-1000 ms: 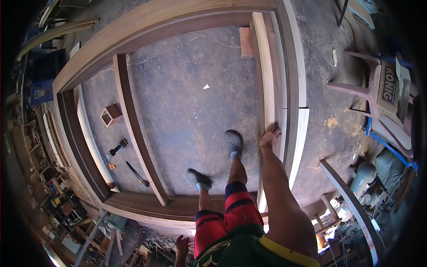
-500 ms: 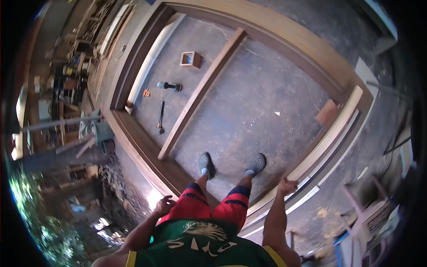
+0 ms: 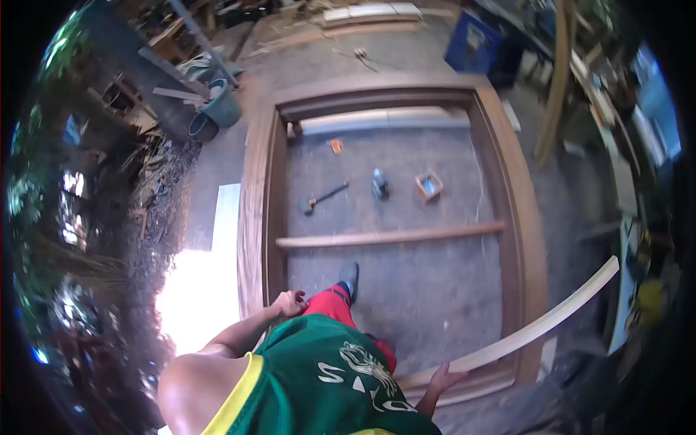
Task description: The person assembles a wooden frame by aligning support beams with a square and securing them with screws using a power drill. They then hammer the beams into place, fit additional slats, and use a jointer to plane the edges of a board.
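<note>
My right hand (image 3: 445, 378) is at a long pale wooden strip (image 3: 540, 326), its fingers against the strip's near part and seemingly gripping it. The strip slants up to the right, crossing the side of a large brown wooden frame (image 3: 523, 217). My left hand (image 3: 291, 302) hangs beside the red shorts, near the frame's left side, with loosely bent fingers and nothing visible in it. Inside the frame lie a hammer (image 3: 324, 198), a dark power tool (image 3: 380, 185), a small wooden box (image 3: 428, 186) with blue contents and a small orange item (image 3: 336, 147).
A wooden crossbar (image 3: 391, 237) spans the frame ahead of my feet. Buckets (image 3: 221, 109) stand at the upper left, a blue crate (image 3: 475, 43) at the upper right. A pale board (image 3: 225, 216) lies left of the frame. Stacked planks (image 3: 373, 14) lie at the back.
The view has turned to the right relative to the frame, and my body has turned with it. The pale strip now sticks out past the frame's side, with my right hand at it.
</note>
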`<state>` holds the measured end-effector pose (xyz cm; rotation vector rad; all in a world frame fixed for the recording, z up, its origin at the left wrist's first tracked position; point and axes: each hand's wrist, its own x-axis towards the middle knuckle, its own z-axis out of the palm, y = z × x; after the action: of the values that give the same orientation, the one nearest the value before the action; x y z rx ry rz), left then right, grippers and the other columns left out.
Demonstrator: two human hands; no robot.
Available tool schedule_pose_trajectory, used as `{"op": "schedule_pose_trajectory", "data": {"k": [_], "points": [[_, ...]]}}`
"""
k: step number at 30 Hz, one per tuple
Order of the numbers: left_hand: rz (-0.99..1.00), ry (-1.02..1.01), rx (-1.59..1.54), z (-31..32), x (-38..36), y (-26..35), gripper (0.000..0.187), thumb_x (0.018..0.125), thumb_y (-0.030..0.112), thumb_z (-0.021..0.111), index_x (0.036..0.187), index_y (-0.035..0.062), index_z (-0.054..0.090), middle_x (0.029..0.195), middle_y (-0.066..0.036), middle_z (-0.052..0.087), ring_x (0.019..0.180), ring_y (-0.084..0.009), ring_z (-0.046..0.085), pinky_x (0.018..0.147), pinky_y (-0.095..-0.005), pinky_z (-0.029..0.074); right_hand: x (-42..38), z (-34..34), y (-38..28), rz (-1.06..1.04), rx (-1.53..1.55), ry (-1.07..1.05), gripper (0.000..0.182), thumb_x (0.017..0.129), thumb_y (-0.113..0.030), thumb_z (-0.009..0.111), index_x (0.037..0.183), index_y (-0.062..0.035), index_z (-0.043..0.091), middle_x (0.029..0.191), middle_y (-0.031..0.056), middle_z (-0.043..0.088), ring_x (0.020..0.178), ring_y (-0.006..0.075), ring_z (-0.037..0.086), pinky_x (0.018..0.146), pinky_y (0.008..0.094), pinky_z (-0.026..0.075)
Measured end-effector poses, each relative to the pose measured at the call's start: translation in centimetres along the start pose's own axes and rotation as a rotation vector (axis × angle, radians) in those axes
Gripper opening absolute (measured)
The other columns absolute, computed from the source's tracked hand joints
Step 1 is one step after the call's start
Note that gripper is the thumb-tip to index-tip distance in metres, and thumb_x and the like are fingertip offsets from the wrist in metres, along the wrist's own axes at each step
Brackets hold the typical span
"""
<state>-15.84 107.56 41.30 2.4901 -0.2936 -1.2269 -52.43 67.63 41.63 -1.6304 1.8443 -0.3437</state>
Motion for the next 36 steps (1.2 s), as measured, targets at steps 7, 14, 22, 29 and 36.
{"op": "schedule_pose_trajectory", "data": {"k": [7, 14, 22, 29, 36], "points": [[0.528, 0.344, 0.166, -14.0, 6.1, 11.3, 0.053, 0.086, 0.025, 0.065, 0.132, 0.0024, 0.052, 0.127, -0.022, 0.058, 0.119, -0.0394, 0.056, 0.101, -0.0462, 0.047, 2.5, 5.6, -19.6, -0.425, 0.010, -0.221, 0.085, 0.078, -0.014, 0.069, 0.143, 0.0157, 0.023, 0.139, 0.0349, 0.043, 0.130, 0.0416, 0.047, 0.112, 0.0442, 0.034], [1.100, 0.525, 0.417, -21.2, 9.5, 29.7, 0.059, 0.082, 0.019, 0.064, 0.136, 0.0047, 0.049, 0.140, -0.015, 0.049, 0.137, -0.0349, 0.040, 0.114, -0.0482, 0.033, 2.6, 12.1, -36.3, -0.600, -0.427, -0.632, 0.079, 0.075, -0.026, 0.072, 0.139, 0.0019, 0.035, 0.112, 0.0345, 0.062, 0.107, 0.0493, 0.061, 0.094, 0.0518, 0.049], [0.947, 0.333, 0.726, -23.1, 18.2, 34.5, 0.072, 0.079, 0.031, 0.070, 0.142, 0.0089, 0.044, 0.134, -0.013, 0.052, 0.134, -0.0318, 0.044, 0.117, -0.0512, 0.028, 6.4, 14.3, -47.6, -0.924, -0.526, -0.962, 0.059, 0.070, -0.028, 0.070, 0.124, -0.0092, 0.056, 0.107, 0.0265, 0.067, 0.102, 0.0448, 0.064, 0.090, 0.0531, 0.050], [0.857, 0.266, 0.609, -28.3, 16.7, 35.9, 0.065, 0.067, 0.046, 0.081, 0.120, 0.0144, 0.060, 0.104, -0.004, 0.060, 0.104, -0.0227, 0.057, 0.091, -0.0394, 0.037, 12.0, 10.8, -56.4, -1.204, -0.560, -1.029, 0.060, 0.073, -0.024, 0.068, 0.130, -0.0113, 0.055, 0.113, 0.0211, 0.064, 0.108, 0.0398, 0.061, 0.093, 0.0498, 0.048], [0.647, 0.471, 0.374, -34.4, 21.4, 33.1, 0.063, 0.068, 0.048, 0.082, 0.117, 0.0131, 0.063, 0.106, -0.006, 0.063, 0.107, -0.0252, 0.057, 0.093, -0.0416, 0.037, 22.0, 14.7, -62.5, -1.420, -0.682, -0.750, 0.054, 0.069, -0.010, 0.075, 0.121, -0.0073, 0.059, 0.111, 0.0156, 0.063, 0.110, 0.0351, 0.057, 0.097, 0.0457, 0.044]]}}
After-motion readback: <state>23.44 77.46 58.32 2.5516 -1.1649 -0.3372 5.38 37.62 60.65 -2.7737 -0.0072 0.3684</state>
